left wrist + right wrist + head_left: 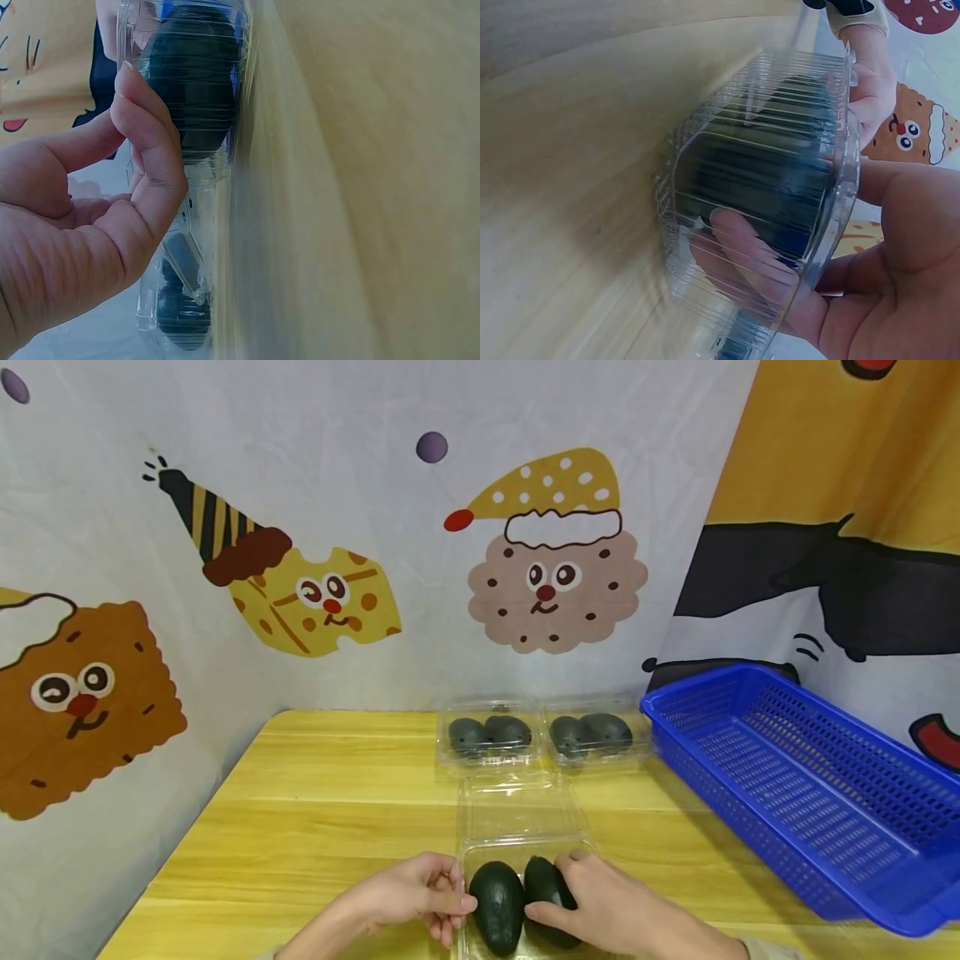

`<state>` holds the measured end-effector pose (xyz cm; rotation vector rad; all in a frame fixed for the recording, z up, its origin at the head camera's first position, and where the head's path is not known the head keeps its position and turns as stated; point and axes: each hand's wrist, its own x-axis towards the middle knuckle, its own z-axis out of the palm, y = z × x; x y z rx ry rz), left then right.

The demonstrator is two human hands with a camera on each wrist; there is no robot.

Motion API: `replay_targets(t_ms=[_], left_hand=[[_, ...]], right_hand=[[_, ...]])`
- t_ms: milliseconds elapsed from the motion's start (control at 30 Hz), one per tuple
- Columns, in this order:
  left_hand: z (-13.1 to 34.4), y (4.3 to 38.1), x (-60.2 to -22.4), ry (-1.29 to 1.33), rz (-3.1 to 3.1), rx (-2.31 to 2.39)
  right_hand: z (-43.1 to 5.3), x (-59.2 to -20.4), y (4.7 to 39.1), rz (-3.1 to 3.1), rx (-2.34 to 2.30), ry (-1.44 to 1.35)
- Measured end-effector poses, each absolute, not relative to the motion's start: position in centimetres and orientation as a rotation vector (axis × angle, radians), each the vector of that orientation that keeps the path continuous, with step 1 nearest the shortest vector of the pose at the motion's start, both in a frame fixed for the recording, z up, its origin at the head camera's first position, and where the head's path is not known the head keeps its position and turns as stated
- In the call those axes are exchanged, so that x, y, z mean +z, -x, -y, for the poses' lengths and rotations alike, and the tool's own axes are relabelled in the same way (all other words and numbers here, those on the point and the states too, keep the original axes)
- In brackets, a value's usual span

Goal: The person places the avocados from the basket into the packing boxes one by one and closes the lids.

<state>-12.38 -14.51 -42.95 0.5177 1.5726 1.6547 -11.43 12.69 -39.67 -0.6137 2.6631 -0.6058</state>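
A clear plastic clamshell box point(491, 852) lies at the front of the table, its lid point(517, 810) folded back away from the person. Two dark green avocados sit side by side inside it. My left hand point(420, 892) pinches the box's left wall between thumb and fingers, beside the left avocado point(497, 910). With thumb and fingers inside the box, my right hand point(611, 902) grips the right avocado point(543, 889). The right wrist view shows those fingers point(739, 240) through the ribbed clear wall, against the dark fruit.
Behind stand two closed clear boxes, the left point(489, 756) and right point(596, 752), each with two dark avocados. A blue perforated plastic basket point(750, 814) stands at the right. The wooden table point(322, 802) meets a cartoon-printed cloth point(337, 668) at its back.
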Motion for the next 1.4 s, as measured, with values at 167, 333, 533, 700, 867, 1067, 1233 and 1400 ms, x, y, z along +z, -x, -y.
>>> replay_targets(t_ms=[167,333,533,700,867,1067,1233,1400], left_hand=[[14.5,12.4,-43.1,-0.505,-1.581,1.652],[14.5,12.4,-43.1,-0.505,-1.592,1.645],[14.6,12.4,-42.8,-0.516,-1.636,1.623],[14.7,12.4,-42.2,-0.49,-1.699,1.618],[14.9,12.5,-42.0,-0.431,-1.755,1.642],[15.3,12.9,-42.1,-0.36,-1.799,1.681],[15.5,13.2,-42.2,-0.304,-1.875,1.693],[15.4,13.5,-42.3,-0.281,-1.91,1.722]], right_hand=[[-13.0,-39.3,11.5,-2.64,-0.617,0.627],[-13.3,-39.0,11.8,-2.616,-0.709,0.72],[-13.9,-38.6,12.1,-2.633,-0.846,0.776],[-14.6,-38.2,12.6,-2.661,-0.908,0.768],[-15.4,-38.0,13.1,-2.738,-0.959,0.766],[-16.7,-37.9,14.1,-2.784,-1.036,0.605],[-17.6,-38.3,15.0,-2.728,-1.136,0.48],[-18.3,-39.0,15.6,-2.642,-1.216,0.353]])
